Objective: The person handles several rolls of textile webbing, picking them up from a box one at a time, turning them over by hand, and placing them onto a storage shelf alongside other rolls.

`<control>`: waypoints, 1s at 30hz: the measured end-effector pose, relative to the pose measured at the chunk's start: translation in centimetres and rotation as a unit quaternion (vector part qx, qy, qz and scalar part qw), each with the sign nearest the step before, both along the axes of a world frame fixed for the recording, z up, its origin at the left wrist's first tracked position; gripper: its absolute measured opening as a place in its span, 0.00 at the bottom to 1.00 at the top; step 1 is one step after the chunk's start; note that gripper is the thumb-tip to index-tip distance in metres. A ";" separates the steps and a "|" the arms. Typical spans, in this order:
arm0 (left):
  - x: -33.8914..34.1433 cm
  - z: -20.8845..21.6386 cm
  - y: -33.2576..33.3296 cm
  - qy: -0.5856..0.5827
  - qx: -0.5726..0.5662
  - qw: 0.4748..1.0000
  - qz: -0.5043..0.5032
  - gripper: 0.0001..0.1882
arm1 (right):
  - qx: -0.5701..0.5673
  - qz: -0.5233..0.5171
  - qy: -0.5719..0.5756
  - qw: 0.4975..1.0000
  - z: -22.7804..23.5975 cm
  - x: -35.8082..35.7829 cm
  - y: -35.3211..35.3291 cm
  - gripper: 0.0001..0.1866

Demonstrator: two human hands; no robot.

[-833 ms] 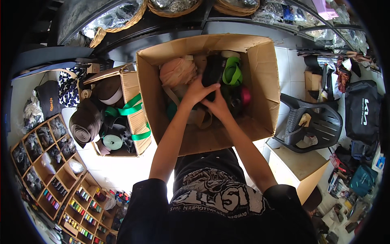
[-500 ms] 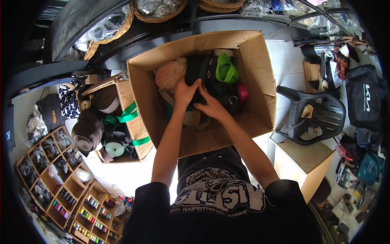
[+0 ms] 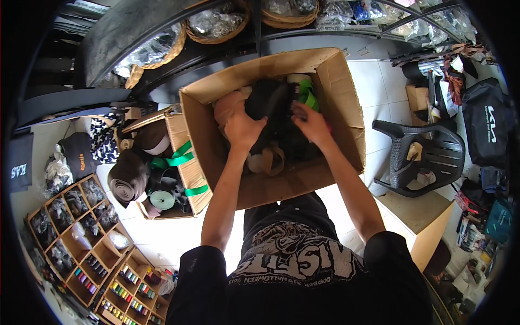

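Both my hands are inside a large cardboard box (image 3: 336,70). Between them a dark roll of wide black material (image 3: 268,105), perhaps elastic or fabric band, stands tilted. My left hand (image 3: 244,130) grips its left side, thumb on the near face and fingers out of sight behind. On the other side, my right hand (image 3: 311,123) has curled fingers pinched at the roll's right edge. A bundle of bright green ribbon (image 3: 307,96) lies just beyond the right hand. Peach-coloured material (image 3: 226,105) sits left of the roll, and a tan strap loop (image 3: 275,158) lies nearer to me.
At the left stands a smaller open carton (image 3: 184,157) with rolls of band and green ribbon. A compartment shelf (image 3: 111,241) holds thread spools and bags. To the right are a black plastic chair (image 3: 425,154) and a wooden cabinet (image 3: 414,211). Wicker baskets (image 3: 219,38) line the far shelf.
My hands, close together on the black roll before, have moved apart. The right hand has shifted right to its edge, and the roll has tilted up, partly covering the green ribbon.
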State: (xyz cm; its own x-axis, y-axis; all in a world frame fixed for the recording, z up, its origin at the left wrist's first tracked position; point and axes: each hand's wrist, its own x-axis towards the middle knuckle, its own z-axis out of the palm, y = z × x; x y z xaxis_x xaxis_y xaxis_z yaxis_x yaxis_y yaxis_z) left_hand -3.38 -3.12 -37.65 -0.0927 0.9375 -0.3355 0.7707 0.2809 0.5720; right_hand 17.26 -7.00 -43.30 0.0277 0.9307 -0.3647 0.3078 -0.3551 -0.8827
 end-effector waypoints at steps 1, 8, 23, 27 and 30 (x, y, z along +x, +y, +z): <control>-1.5 1.4 -0.3 -0.030 0.067 0.997 -0.026 0.35 | 0.041 0.000 -0.028 0.999 1.1 0.5 0.7 0.26; -9.3 11.4 -3.0 -0.449 -0.015 0.893 0.029 0.28 | -0.039 0.112 0.270 0.956 9.8 0.2 2.2 0.35; -9.4 24.0 -1.5 -0.654 0.027 0.753 0.075 0.25 | -0.053 -0.136 0.616 0.774 19.5 -5.0 0.5 0.23; -7.6 27.3 -1.6 -0.620 0.064 0.772 0.122 0.29 | -0.016 -0.112 0.632 0.766 20.2 -4.8 0.4 0.24; -8.9 27.0 -1.3 -0.667 0.050 0.739 0.078 0.32 | -0.002 -0.109 0.640 0.760 21.3 -5.1 0.0 0.24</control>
State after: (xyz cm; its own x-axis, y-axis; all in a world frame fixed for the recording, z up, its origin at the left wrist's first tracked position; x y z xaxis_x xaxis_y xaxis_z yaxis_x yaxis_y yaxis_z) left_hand -12.31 -4.42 -10.68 0.1485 0.9766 -0.1556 -0.5362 0.2117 0.8171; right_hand 12.20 -7.04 -22.05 -0.1982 0.9539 -0.2252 -0.8701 -0.2771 -0.4077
